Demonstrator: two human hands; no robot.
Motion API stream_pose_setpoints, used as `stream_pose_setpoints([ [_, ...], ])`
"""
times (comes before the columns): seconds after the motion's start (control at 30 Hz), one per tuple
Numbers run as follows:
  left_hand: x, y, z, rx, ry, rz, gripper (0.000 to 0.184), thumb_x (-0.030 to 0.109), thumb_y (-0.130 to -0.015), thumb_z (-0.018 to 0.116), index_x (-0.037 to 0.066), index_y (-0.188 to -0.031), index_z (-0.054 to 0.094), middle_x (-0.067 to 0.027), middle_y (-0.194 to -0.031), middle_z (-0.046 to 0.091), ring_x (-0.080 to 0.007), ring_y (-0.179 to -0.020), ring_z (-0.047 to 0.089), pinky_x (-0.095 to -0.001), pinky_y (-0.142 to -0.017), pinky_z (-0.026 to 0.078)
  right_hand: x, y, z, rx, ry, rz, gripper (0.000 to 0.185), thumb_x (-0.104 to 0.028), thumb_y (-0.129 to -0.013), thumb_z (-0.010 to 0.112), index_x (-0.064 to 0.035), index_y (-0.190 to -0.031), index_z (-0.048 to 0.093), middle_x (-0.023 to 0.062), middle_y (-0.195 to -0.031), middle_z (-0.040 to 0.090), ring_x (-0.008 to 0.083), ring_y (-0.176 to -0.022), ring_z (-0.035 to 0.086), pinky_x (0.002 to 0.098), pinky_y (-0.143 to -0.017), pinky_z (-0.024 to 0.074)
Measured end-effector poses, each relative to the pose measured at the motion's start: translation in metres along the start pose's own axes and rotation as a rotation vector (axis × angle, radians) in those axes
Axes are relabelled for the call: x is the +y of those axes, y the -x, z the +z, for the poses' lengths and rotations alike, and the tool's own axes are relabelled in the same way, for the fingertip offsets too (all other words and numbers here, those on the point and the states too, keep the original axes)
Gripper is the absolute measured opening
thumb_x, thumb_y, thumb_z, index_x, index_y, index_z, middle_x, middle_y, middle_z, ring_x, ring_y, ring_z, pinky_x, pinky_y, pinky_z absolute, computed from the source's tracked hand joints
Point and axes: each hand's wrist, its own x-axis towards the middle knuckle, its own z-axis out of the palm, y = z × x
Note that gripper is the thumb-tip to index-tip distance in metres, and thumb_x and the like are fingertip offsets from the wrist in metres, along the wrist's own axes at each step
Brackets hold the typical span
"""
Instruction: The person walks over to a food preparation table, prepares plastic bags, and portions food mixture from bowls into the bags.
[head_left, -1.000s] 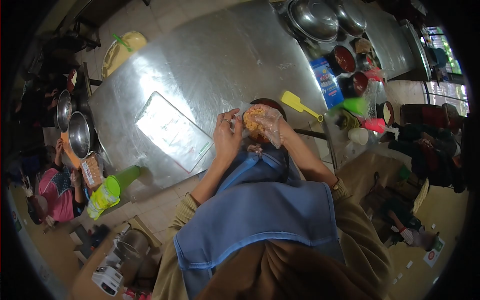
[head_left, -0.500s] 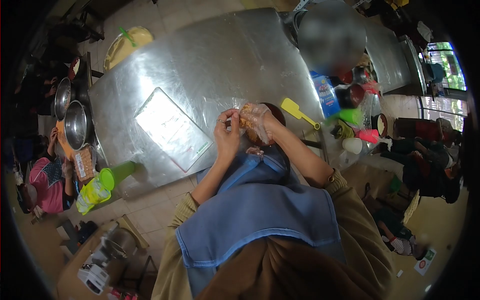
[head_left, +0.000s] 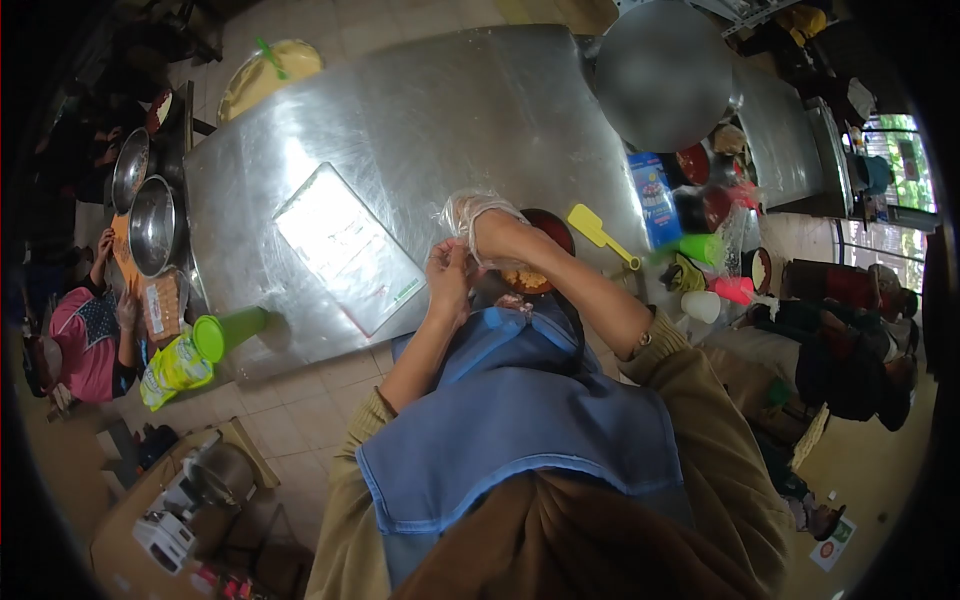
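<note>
Left hand (head_left: 450, 272): fingers bent in near the thumb, close by the right wrist
Right hand (head_left: 478, 222): reaching leftward, ahead of the left; finger pose unclear
Left forearm (head_left: 422, 348): bare, angled forward
Right forearm (head_left: 590, 285): bare, slanting forward and inward

Pale tiled floor (head_left: 275, 425), bright window (head_left: 903, 170)

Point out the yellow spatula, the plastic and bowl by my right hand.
Spatula (head_left: 597, 230), head view: blade, near the handle.
Plastic (head_left: 460, 207), head view: crumpled upper part.
Bowl (head_left: 551, 223), head view: inner wall.
</note>
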Motion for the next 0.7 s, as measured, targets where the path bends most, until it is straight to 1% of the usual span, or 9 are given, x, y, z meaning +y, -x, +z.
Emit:
stream_pose_setpoints([
  [0.07, -0.002, -0.005, -0.005, 0.006, 0.033, -0.006, 0.018, 0.02, -0.088, 0.054, 0.008, -0.099, 0.045, -0.0019, -0.089, 0.053, -0.0106, -0.078, 0.054, -0.0311, -0.07, 0.051, 0.008, -0.009, 0.009, 0.025, 0.075, -0.093, 0.036, -0.012, -0.068, 0.066, 0.0043, -0.097, 0.053, 0.024, -0.093, 0.059, 0.0362, -0.087, 0.059, 0.0382, -0.074, 0.048],
  [0.17, -0.003, -0.009, -0.008, 0.007, 0.046, 0.005, 0.018, 0.018, -0.087, 0.055, 0.008, -0.098, 0.045, -0.0018, -0.087, 0.051, -0.0114, -0.077, 0.054, -0.0314, -0.071, 0.052, 0.023, -0.017, 0.022, 0.014, 0.177, -0.059, 0.031, -0.005, -0.072, 0.057, -0.0004, -0.103, 0.056, 0.021, -0.101, 0.057, 0.0321, -0.09, 0.058, 0.0383, -0.078, 0.0448],
  [0.27, 0.0, -0.01, -0.005, 0.022, 0.048, 0.004, 0.018, 0.016, -0.087, 0.055, 0.007, -0.098, 0.043, -0.0029, -0.086, 0.049, -0.012, -0.074, 0.052, -0.031, -0.07, 0.053, 0.026, -0.021, 0.022, 0.031, 0.272, -0.073, 0.031, -0.002, -0.073, 0.054, -0.0005, -0.104, 0.057, 0.0195, -0.101, 0.058, 0.0313, -0.09, 0.058, 0.0375, -0.079, 0.0452],
  [0.37, 0.004, -0.011, -0.008, 0.012, 0.048, 0.011, 0.021, 0.016, -0.087, 0.054, 0.005, -0.1, 0.042, -0.0053, -0.088, 0.049, -0.0127, -0.075, 0.05, -0.0288, -0.066, 0.054, 0.015, -0.01, -0.003, 0.104, 0.251, -0.181, 0.016, 0.003, -0.071, 0.055, 0.0047, -0.086, 0.06, 0.0215, -0.09, 0.06, 0.0299, -0.078, 0.061, 0.0364, -0.068, 0.0494],
  [0.47, 0.006, -0.012, -0.01, 0.002, 0.031, 0.0, 0.023, 0.016, -0.086, 0.054, 0.005, -0.101, 0.041, -0.0057, -0.089, 0.049, -0.013, -0.076, 0.051, -0.0286, -0.066, 0.054, 0.031, 0.006, -0.016, 0.141, -0.424, -0.024, 0.019, 0.003, -0.073, 0.055, 0.0021, -0.091, 0.061, 0.0164, -0.087, 0.061, 0.0238, -0.073, 0.06, 0.0343, -0.064, 0.0495],
  [0.57, 0.006, -0.012, -0.013, -0.001, -0.009, -0.023, 0.024, 0.016, -0.086, 0.055, 0.005, -0.102, 0.041, -0.0061, -0.09, 0.049, -0.013, -0.076, 0.051, -0.029, -0.067, 0.054, 0.046, 0.032, -0.03, 0.047, -1.102, 0.245, 0.019, 0.0, -0.076, 0.057, 0.0003, -0.095, 0.061, 0.0116, -0.086, 0.062, 0.0179, -0.073, 0.059, 0.0301, -0.064, 0.0485],
  [0.63, 0.007, -0.012, -0.013, 0.003, -0.023, -0.032, 0.024, 0.016, -0.086, 0.055, 0.005, -0.102, 0.041, -0.0062, -0.091, 0.049, -0.0129, -0.076, 0.051, -0.0293, -0.068, 0.054, 0.051, 0.057, -0.035, 0.057, -1.05, 0.294, 0.019, -0.003, -0.078, 0.057, 0.0006, -0.096, 0.06, 0.0104, -0.087, 0.062, 0.0161, -0.076, 0.059, 0.0279, -0.065, 0.0479],
  [0.67, 0.007, -0.013, -0.014, 0.01, -0.021, -0.033, 0.023, 0.017, -0.086, 0.055, 0.006, -0.1, 0.042, -0.0057, -0.089, 0.05, -0.0124, -0.074, 0.052, -0.0306, -0.069, 0.054, 0.053, 0.067, -0.036, 0.061, -1.024, 0.318, 0.019, -0.004, -0.078, 0.058, 0.0007, -0.096, 0.06, 0.0098, -0.087, 0.062, 0.0152, -0.077, 0.06, 0.0267, -0.066, 0.0476],
  [0.7, 0.007, -0.014, -0.015, 0.016, -0.021, -0.034, 0.022, 0.017, -0.085, 0.056, 0.006, -0.099, 0.043, -0.0052, -0.086, 0.051, -0.012, -0.071, 0.052, -0.0319, -0.071, 0.054, 0.063, 0.073, -0.031, 0.065, -0.829, 0.293, 0.019, -0.004, -0.078, 0.058, 0.0019, -0.096, 0.06, 0.0103, -0.086, 0.062, 0.0154, -0.077, 0.06, 0.0265, -0.067, 0.0476],
])
